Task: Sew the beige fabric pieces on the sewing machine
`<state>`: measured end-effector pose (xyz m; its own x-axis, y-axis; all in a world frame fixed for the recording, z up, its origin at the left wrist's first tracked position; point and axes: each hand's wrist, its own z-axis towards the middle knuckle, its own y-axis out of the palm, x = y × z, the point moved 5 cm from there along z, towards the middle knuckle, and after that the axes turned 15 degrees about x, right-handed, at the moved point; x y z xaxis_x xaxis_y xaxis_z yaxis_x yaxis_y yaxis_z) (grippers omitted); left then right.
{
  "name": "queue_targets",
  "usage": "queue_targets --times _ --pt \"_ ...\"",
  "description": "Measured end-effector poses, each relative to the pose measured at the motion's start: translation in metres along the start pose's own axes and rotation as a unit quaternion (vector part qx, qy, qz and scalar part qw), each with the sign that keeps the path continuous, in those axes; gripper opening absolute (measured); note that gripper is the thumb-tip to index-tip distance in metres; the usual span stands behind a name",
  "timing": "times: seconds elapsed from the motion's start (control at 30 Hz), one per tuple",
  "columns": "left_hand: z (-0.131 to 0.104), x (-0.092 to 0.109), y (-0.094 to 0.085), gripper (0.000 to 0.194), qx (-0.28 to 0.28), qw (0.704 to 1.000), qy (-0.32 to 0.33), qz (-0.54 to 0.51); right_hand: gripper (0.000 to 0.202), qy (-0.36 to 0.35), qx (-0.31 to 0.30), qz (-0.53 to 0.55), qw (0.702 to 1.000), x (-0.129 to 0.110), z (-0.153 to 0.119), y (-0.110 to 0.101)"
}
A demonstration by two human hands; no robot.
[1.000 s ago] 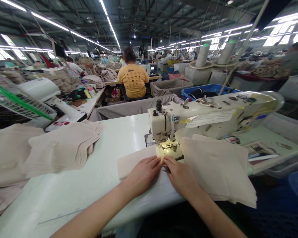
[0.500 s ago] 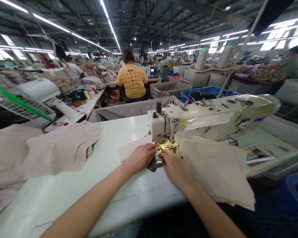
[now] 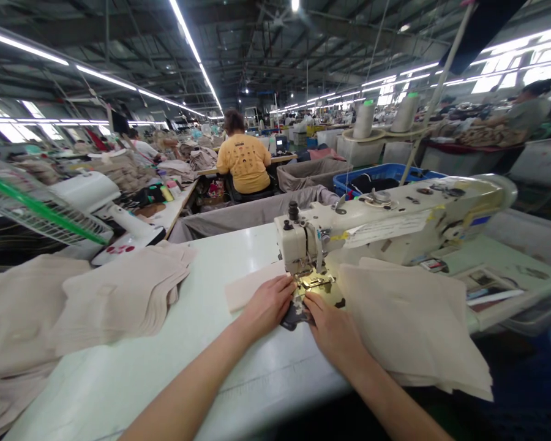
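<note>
My left hand (image 3: 269,301) lies at the sewing area with fingers together and bent. Its fingertips pinch the near edge of a beige fabric piece (image 3: 248,286) that stretches out behind it to the left. Close beside it, my right hand (image 3: 331,321) has thumb and forefinger pinched in front of the brass-coloured needle plate (image 3: 316,283); what they hold is too small to tell. The white sewing machine (image 3: 376,226) stands over both fingertips, its needle hard to make out. To the right of my right hand lies a stack of beige fabric panels (image 3: 408,318).
More stacked beige panels (image 3: 119,294) cover the table's left side. Behind them stands a white fan (image 3: 87,193) with a green-edged guard. A grey cloth-lined bin (image 3: 252,209) and blue basket (image 3: 386,173) are beyond the table. A co-worker in a yellow shirt (image 3: 244,162) sits ahead.
The view has tilted up slightly, so the table and machine sit a little lower in it. Both hands stay at the needle plate with little visible movement.
</note>
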<state>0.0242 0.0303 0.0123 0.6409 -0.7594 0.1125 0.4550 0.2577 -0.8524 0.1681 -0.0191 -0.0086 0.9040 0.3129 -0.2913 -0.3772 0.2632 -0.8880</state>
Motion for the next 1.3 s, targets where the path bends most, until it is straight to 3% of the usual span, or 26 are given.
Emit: queue_targets --times 0.17,0.4,0.73,0.93,1.0,1.07,1.13,1.2,1.3 --pt "-0.001 0.001 0.001 0.036 -0.004 1.0 -0.007 -0.003 0.046 -0.002 0.001 -0.005 1.0 -0.001 0.001 -0.001" --pt "-0.003 -0.001 0.005 0.035 0.032 0.999 -0.039 0.01 0.042 -0.006 0.021 -0.014 1.0 -0.001 -0.001 -0.001" --pt "-0.034 0.04 -0.016 0.04 -0.036 0.995 -0.089 0.025 0.037 0.011 0.037 -0.033 0.999 0.002 -0.006 -0.003" --pt "-0.024 0.02 -0.029 0.039 -0.06 0.994 -0.074 -0.052 0.036 0.017 0.089 0.015 0.996 0.007 -0.009 -0.006" --pt "-0.021 0.009 -0.033 0.033 -0.088 0.992 -0.087 -0.006 0.041 0.034 0.123 0.063 0.99 0.013 -0.01 -0.01" --pt "-0.022 -0.004 -0.039 0.027 -0.131 0.972 -0.157 0.113 0.046 0.048 0.161 0.119 0.979 0.019 -0.013 -0.016" --pt "-0.028 -0.012 -0.046 0.028 -0.172 0.93 -0.24 0.217 0.046 0.061 0.184 0.162 0.968 0.025 -0.016 -0.021" --pt "-0.033 -0.012 -0.052 0.03 -0.193 0.902 -0.288 0.256 0.045 0.07 0.184 0.188 0.962 0.028 -0.019 -0.023" --pt "-0.039 -0.008 -0.056 0.03 -0.204 0.893 -0.305 0.26 0.047 0.065 0.152 0.204 0.965 0.028 -0.022 -0.023"
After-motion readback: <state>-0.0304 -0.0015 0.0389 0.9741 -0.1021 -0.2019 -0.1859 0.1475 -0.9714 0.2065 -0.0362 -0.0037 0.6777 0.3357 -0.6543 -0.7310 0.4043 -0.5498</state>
